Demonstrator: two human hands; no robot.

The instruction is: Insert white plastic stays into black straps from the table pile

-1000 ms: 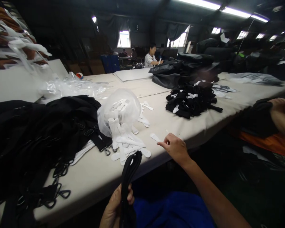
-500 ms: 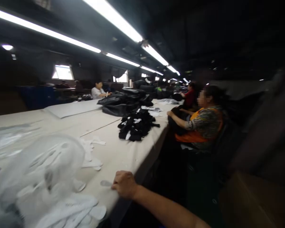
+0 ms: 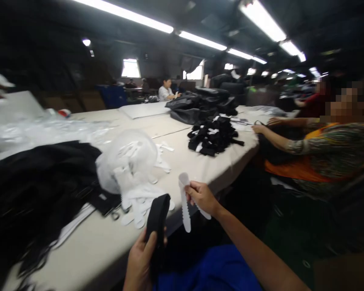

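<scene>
1. While my left hand (image 3: 139, 256) closes round a folded black strap (image 3: 157, 215), thumb pressed on its face, my right hand (image 3: 202, 197) pinches a white strip (image 3: 185, 212) between thumb and fingers, just beside it, near the counter's (image 3: 177, 161) edge.
2. The strap looks matte and thick, doubled into a narrow bundle; I see no white on it, so I judge this one unfinished.
3. The strip is thin and pale, with a rounded end and a notched edge. Another white end hangs below my hand; I can't tell whether it belongs to the same piece.
4. On the counter, loose white pieces (image 3: 138, 212) spill from a clear plastic bag (image 3: 144, 142), so plenty seem unused.
5. Farther off sits a pile of black bundles (image 3: 214, 136), several showing white bits; I take those as done, though I can't count them.
6. To my left lies a heap of black straps (image 3: 45, 173), probably waiting.
7. Beyond, a co-worker (image 3: 327, 143) on my right handles dark fabric (image 3: 280, 141).
</scene>
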